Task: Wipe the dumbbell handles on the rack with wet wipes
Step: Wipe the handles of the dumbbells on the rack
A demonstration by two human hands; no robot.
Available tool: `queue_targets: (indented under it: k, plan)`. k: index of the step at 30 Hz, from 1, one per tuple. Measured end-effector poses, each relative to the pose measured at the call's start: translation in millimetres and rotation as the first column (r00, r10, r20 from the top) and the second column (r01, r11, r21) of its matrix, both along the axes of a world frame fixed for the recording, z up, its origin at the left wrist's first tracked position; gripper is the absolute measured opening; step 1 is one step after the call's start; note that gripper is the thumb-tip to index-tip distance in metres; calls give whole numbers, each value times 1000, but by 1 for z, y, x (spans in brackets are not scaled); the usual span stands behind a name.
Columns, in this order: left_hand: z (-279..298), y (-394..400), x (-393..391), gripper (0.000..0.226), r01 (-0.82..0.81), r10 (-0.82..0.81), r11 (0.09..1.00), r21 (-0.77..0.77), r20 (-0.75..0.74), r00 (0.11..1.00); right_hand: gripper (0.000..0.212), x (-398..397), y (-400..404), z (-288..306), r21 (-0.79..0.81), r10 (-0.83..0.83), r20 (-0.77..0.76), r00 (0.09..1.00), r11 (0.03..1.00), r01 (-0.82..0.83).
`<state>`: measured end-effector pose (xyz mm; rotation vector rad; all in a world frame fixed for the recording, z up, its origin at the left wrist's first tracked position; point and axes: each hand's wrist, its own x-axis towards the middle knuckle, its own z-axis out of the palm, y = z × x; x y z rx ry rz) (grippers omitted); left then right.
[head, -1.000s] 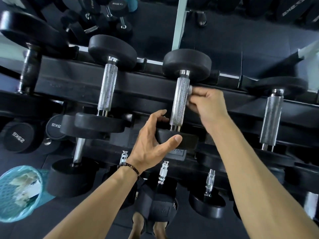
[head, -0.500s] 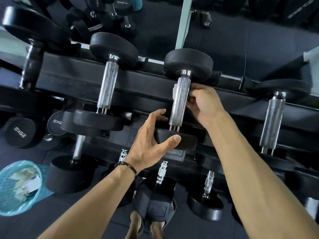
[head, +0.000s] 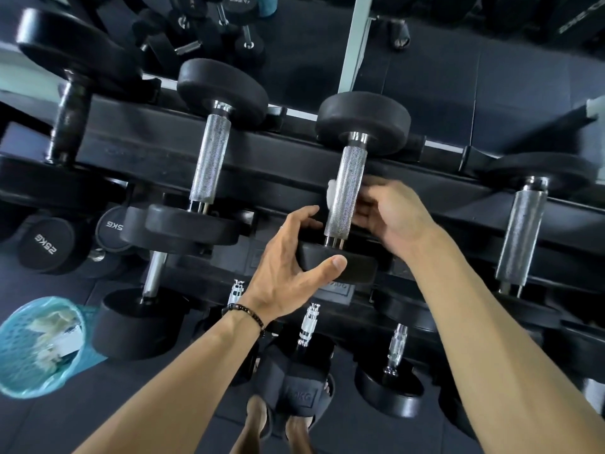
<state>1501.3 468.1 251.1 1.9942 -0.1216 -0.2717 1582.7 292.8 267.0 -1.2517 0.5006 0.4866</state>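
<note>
Both hands are on the middle dumbbell (head: 352, 188), which lies across the top tier of the rack (head: 278, 165). Our left hand (head: 291, 267) clamps the near weight head (head: 337, 262) — thumb below, fingers curled over its rim. Our right hand (head: 389, 214) wraps the knurled handle (head: 345, 191) from the right, and the wet wipe (head: 332, 194) peeks out white on the far side (blurred). Down left, a blue bin (head: 39, 348) stands on the floor.
</note>
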Motion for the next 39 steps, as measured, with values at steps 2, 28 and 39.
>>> queue_targets:
  k: [2,28,39]
  plan:
    - [0,0,0,81,4,-4,1000,1,0,1000,23,-14,-4,-4,-90,91,-15,996,992,-92]
    - [54,-28,49,16,-204,202,963,-175,-29,979,21,-109,23,31,-415,-283,364,888,804,426]
    - [31,-57,104,9,-251,270,962,-111,218,938,26,-112,39,1,-511,-233,361,903,760,401]
